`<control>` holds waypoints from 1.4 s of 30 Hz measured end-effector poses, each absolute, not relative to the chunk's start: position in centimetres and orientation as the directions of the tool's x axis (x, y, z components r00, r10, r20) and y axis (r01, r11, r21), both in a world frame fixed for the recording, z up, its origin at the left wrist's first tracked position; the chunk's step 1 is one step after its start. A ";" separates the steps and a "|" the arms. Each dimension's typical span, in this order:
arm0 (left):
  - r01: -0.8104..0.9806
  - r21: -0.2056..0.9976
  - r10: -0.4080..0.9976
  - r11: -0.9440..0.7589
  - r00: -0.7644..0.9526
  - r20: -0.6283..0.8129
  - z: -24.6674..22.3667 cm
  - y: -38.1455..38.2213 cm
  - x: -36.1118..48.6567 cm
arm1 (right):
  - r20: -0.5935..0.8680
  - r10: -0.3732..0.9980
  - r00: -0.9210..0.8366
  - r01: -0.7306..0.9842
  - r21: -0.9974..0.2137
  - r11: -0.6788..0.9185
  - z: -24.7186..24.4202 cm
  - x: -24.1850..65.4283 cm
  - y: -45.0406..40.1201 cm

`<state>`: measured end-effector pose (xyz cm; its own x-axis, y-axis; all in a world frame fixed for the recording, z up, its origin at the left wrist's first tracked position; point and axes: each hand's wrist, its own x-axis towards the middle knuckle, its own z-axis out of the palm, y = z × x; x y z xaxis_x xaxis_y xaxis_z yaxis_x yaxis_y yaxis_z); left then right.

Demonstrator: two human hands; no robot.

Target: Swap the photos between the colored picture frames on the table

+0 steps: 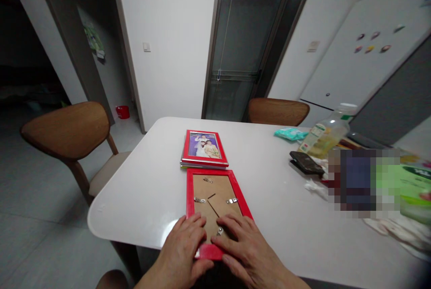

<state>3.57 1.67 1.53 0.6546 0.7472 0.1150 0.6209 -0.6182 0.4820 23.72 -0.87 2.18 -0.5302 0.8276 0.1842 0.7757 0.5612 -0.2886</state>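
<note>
A red picture frame (218,188) lies face down on the table before me. Its brown backing board has small metal clips at the sides and ends, with a slanted dark slit across the middle. My left hand (183,246) holds the near left corner, fingers over the border and thumb at the near edge. On the near right part rests my right hand (247,244), its fingertips on the board around the near clip (220,231) and its thumb at the near edge. Just beyond, a red-framed photo (204,146) lies face up on a small stack.
The white table (151,190) has a rounded left corner. To the right are a black wallet-like object (305,163), a bottle of yellow liquid (325,134), a teal packet (290,134), crumpled tissue (315,188) and a pixelated patch. Wooden chairs stand left (70,129) and behind (279,111).
</note>
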 end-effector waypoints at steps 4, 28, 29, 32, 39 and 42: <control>0.651 0.473 0.765 -0.594 0.638 0.083 1.8 1.6 3.7 | 0.180 0.822 -0.540 0.767 -0.297 0.569 3.0 23.3 -1.1; 0.673 0.476 0.772 -0.567 0.635 0.022 2.5 1.6 3.5 | 0.230 0.966 -0.117 0.929 -0.319 0.188 1.4 25.2 3.2; 0.668 0.483 0.774 -0.567 0.633 0.033 2.4 1.6 3.4 | 0.232 0.966 -0.117 0.928 -0.320 0.190 1.4 25.3 3.2; 0.656 0.495 0.777 -0.569 0.626 0.064 2.0 1.5 3.3 | 0.247 0.961 -0.125 0.935 -0.294 0.197 1.3 25.6 3.2; 0.659 0.497 0.785 -0.565 0.615 0.077 1.7 1.4 3.3 | 0.291 0.918 -0.270 0.890 -0.288 0.354 2.4 21.6 4.6; 0.662 0.503 0.792 -0.556 0.606 0.079 1.6 1.4 3.3 | 0.247 0.916 -0.317 0.869 -0.310 0.385 2.5 19.0 6.2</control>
